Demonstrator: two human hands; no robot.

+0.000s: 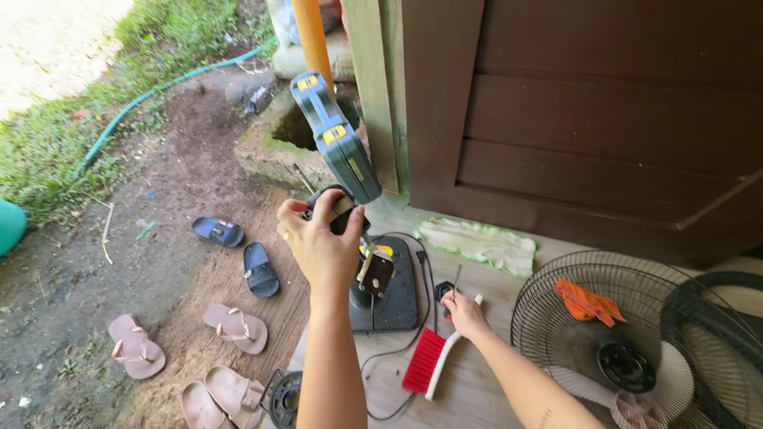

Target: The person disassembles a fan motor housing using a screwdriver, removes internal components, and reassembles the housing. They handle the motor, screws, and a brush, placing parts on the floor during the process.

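My left hand [319, 242] grips the black motor head [340, 208] of a stripped fan and holds it up above its dark base [395, 294]. A ring shows on one finger. My right hand [463, 311] rests low on the wooden floor, pinching a thin screwdriver [455, 282] that points upward, next to a red brush with a white handle [427, 361]. A black cable [397, 349] runs from the base across the boards.
A dark tool case [335, 139] leans against the wooden post. A wire fan grille [604, 334] with an orange cloth lies at right, a pale rag [477, 242] behind. Several sandals [234, 326] lie on the dirt at left, near a green hose [151, 95].
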